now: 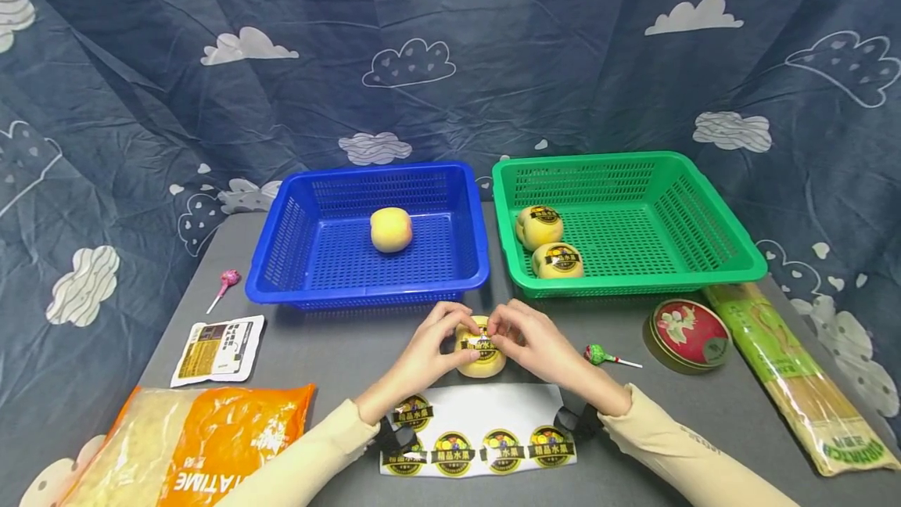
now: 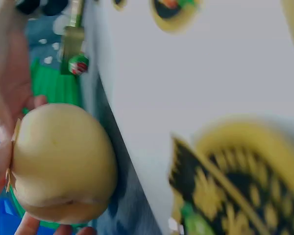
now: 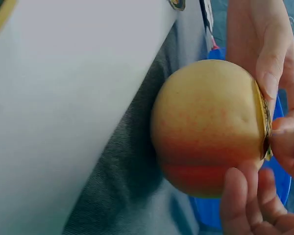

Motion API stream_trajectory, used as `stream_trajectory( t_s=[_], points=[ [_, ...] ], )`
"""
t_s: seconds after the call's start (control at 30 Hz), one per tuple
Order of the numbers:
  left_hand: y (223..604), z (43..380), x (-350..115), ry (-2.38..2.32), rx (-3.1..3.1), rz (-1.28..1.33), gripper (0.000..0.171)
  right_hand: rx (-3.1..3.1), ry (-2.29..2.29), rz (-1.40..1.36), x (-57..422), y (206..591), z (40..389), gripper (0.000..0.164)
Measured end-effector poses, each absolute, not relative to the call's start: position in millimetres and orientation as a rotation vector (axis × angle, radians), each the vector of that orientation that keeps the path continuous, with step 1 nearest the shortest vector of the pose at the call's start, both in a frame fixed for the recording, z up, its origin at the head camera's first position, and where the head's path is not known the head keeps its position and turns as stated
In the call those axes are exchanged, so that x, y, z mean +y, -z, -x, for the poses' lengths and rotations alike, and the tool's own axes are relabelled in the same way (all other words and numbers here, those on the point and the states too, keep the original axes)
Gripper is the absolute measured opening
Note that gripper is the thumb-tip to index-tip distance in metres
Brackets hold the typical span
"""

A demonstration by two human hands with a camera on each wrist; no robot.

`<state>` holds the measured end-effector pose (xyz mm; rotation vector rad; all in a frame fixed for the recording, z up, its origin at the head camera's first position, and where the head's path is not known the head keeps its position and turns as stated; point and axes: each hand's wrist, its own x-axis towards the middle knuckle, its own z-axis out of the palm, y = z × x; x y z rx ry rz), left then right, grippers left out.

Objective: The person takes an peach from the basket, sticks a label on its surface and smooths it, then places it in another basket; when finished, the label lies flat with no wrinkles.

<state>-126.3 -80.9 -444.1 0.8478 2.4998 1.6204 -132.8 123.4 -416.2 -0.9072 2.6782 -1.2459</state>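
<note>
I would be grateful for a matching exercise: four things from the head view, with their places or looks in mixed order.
1. sticker sheet
2. peach with no visible sticker
3. two stickered peaches
4. pink lollipop

A. inside the green basket
B. left of the blue basket
C. white, bearing several stickers
D. inside the blue basket

Pairs: 1-C; 2-D; 3-A; 4-B

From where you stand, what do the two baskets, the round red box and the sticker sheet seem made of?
The blue basket and green basket look like moulded plastic with a slight sheen: their walls are evenly slotted. The round red box may be painted metal, given its gold-toned side, though plastic is possible. The sticker sheet is probably smooth paper: thin, white, lying flat.
</note>
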Motion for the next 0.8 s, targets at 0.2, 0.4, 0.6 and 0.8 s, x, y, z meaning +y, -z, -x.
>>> stream_trajectory(
  t_s=[0.2, 0.4, 0.6, 0.8],
  points=[
    [439.3, 128.5, -81.7, -1.851, 2.195, -0.670, 0.016, 2.503, 1.319, 0.884, 129.0, 422.0, 132.0, 0.028],
    [420.3, 122.0, -82.5, -1.828, 2.212, -0.671, 0.015, 2.241, 1.490, 0.836, 132.8, 428.8, 136.1, 0.029],
    [418.9, 120.3, -79.0, -1.788, 2.306, -0.662, 0.016, 2.462, 1.390, 0.817, 120.4, 426.1, 130.8, 0.038],
    [420.5, 120.5, -81.8, -1.772, 2.300, -0.688, 0.016, 2.263, 1.511, 0.832, 129.6, 433.3, 138.7, 0.028]
  ],
)
